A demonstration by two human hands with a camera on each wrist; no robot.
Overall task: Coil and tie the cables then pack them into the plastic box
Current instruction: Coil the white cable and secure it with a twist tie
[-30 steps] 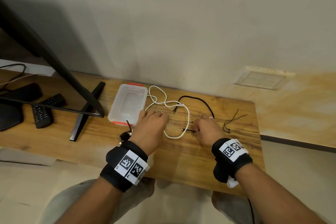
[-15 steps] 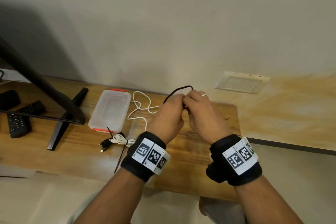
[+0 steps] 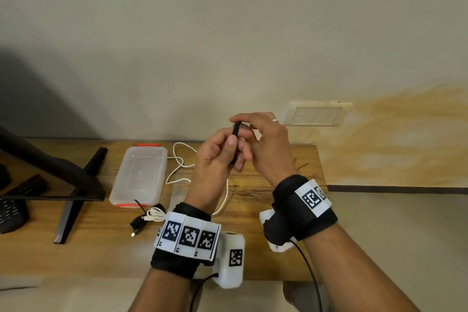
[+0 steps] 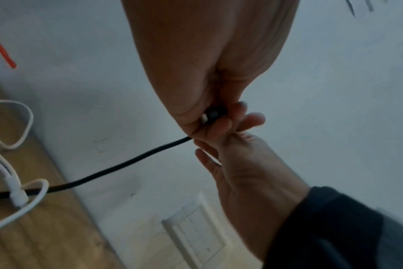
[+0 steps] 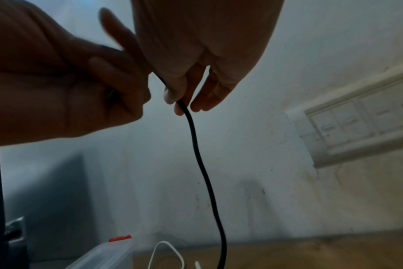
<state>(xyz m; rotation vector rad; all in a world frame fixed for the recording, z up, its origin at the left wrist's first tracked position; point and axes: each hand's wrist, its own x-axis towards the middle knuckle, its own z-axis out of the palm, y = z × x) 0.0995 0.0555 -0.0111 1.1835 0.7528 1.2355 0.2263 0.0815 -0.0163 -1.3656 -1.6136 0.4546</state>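
Observation:
Both hands are raised above the wooden table (image 3: 253, 248) and hold a black cable (image 3: 236, 132) between them. My left hand (image 3: 234, 149) grips the cable near its plug (image 4: 213, 114), with fingers curled round it. My right hand (image 3: 243, 124) pinches the same cable (image 5: 184, 105) just beside the left. From the hands the cable (image 5: 205, 172) hangs down toward the table. A clear plastic box (image 3: 140, 175) with orange clips lies closed at the left. A loose white cable (image 3: 179, 167) sprawls next to the box, partly hidden by my left hand.
A tied bundle of black and white cables (image 3: 149, 218) lies in front of the box. A thin black tie (image 3: 301, 166) lies at the table's right end. A monitor stand (image 3: 76, 192) and remotes (image 3: 15, 205) sit at the left. The wall with a switch plate (image 3: 316, 114) is close behind.
Both hands rose from the table, taking the black cable up with them, and came together. They now hold it higher and closer to the camera than half a second ago.

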